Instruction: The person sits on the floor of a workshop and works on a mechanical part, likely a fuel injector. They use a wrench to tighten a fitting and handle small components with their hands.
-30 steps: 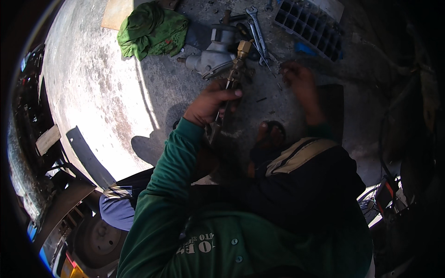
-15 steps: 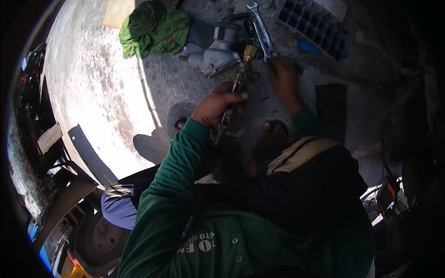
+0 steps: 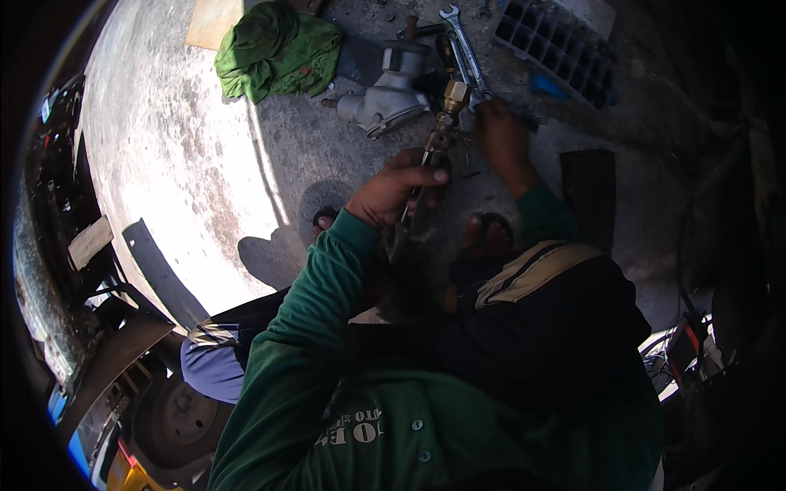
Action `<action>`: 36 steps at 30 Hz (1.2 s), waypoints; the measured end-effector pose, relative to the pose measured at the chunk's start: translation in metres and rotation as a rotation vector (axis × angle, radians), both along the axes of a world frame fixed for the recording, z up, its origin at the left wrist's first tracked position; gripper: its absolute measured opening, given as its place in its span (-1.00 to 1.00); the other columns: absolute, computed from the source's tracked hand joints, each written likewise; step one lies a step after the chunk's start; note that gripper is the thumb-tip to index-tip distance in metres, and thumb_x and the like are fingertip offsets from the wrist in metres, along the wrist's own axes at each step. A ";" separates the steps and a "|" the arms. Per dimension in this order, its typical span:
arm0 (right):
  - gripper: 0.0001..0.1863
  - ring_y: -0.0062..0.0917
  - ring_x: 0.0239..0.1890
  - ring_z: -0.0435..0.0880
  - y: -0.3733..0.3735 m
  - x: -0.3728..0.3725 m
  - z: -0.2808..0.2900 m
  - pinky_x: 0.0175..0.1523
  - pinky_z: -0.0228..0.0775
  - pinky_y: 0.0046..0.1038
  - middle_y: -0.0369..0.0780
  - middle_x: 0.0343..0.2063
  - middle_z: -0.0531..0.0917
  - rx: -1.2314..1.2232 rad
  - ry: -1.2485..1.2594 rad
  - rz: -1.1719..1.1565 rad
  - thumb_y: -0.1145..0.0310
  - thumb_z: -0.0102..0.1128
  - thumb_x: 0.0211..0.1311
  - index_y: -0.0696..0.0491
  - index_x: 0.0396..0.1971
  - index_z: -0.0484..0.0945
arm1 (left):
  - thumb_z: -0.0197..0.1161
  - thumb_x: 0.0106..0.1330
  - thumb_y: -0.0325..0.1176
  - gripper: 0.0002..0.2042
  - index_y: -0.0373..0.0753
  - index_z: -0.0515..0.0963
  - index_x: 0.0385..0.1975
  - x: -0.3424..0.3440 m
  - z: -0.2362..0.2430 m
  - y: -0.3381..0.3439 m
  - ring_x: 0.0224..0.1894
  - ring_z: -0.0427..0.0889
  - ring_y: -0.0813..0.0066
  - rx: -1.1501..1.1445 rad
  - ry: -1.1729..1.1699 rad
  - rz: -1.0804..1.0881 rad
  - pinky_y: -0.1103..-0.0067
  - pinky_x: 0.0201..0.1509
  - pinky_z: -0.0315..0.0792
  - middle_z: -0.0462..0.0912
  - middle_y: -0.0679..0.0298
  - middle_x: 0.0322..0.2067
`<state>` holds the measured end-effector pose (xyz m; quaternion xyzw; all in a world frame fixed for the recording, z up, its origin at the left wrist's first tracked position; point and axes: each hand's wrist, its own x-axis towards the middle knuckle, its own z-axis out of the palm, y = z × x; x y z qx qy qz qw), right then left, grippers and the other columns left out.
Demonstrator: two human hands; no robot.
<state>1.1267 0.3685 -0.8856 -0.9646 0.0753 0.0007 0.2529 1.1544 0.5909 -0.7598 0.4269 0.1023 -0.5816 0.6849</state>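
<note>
My left hand (image 3: 399,188) is wrapped round the metal handles of a pair of pliers (image 3: 401,233). At the tool's upper end is a brass fitting (image 3: 455,96) with a hexagonal nut, tilted up and to the right. My right hand (image 3: 503,141) reaches down to the floor, its fingertips by the lower ends of two combination wrenches (image 3: 463,51). Shadow hides those fingers, so I cannot tell whether they grip anything. Left of the fitting lies a grey cast-metal housing (image 3: 393,102) with a round flange.
A crumpled green cloth (image 3: 277,53) lies on the concrete floor (image 3: 196,155) at the far left. At the far right sits a compartmented plastic organizer (image 3: 557,47), with a blue piece (image 3: 547,86) beside it. A dark flat board (image 3: 588,196) lies right of my right arm.
My left hand has moved slightly up and to the right, carrying the pliers and brass fitting closer to the wrenches. My right hand has stayed nearly in place by the wrench ends.
</note>
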 end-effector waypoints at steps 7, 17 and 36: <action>-0.89 -0.06 -0.29 0.69 -0.002 -0.002 -0.003 -0.22 0.56 -0.06 -0.09 -0.21 0.63 -0.034 -0.017 0.041 0.42 0.22 0.18 0.05 -0.29 0.57 | 0.32 0.24 -0.26 -0.70 -0.34 0.44 -0.23 -0.002 0.005 -0.002 -0.75 0.30 0.74 -0.195 -0.011 0.034 0.77 -0.68 0.19 0.47 0.33 -0.59; -0.90 -0.10 -0.35 0.71 -0.003 -0.002 -0.003 -0.27 0.58 -0.10 -0.09 -0.26 0.62 -0.030 -0.076 0.085 0.37 0.20 0.21 0.06 -0.32 0.58 | 0.32 0.24 -0.26 -0.73 -0.28 0.41 -0.29 -0.004 -0.001 -0.004 -0.74 0.29 0.72 -0.301 0.085 0.097 0.76 -0.67 0.21 0.46 0.30 -0.59; -0.70 -0.14 -0.21 0.66 -0.003 -0.025 0.017 -0.11 0.53 -0.20 -0.15 -0.29 0.61 0.124 -0.098 0.035 0.49 0.22 0.14 0.00 -0.10 0.70 | 0.32 0.25 -0.29 -0.75 -0.26 0.40 -0.30 -0.003 -0.001 -0.003 -0.75 0.28 0.74 -0.235 0.043 0.074 0.77 -0.67 0.22 0.43 0.33 -0.59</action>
